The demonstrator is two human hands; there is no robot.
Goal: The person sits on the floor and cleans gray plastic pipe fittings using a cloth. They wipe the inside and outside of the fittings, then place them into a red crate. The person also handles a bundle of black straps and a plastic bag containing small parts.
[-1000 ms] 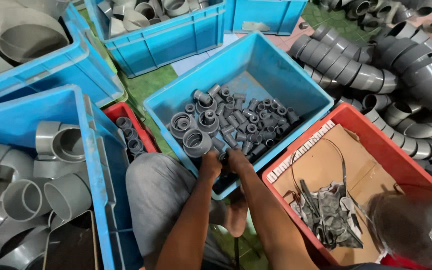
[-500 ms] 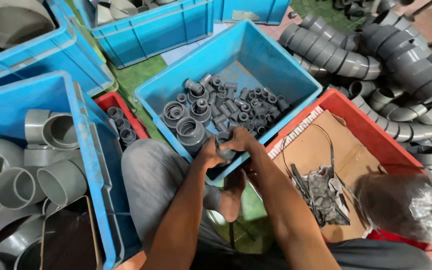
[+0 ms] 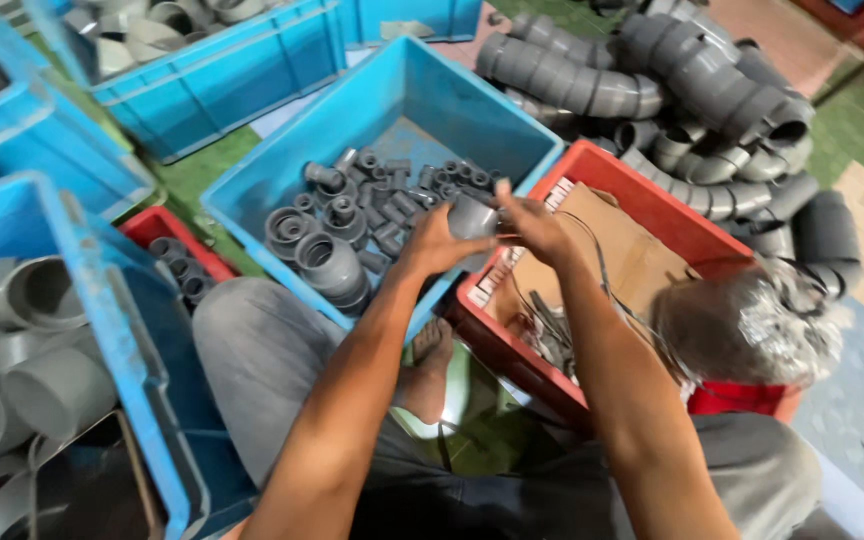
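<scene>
A small grey pipe piece (image 3: 472, 215) is held by the left hand (image 3: 432, 245) and right hand (image 3: 532, 225), fingers clamped on it, over the blue bin's (image 3: 512, 130) near right edge.

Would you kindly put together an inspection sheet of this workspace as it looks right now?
Surface: green floor packed with crates; a bare foot rests on it.
Job's things: grey pipe fitting held over the middle blue crate of small grey fittings.
Clutter: red crate with cardboard and dark metal bits; small red tray; clear bag.
Grippers: left hand and right hand both grip the fitting.
Cables: thin wires loop in the red crate.
Surroundings: large grey elbows piled at the right; blue crate of big fittings at the left.
</scene>
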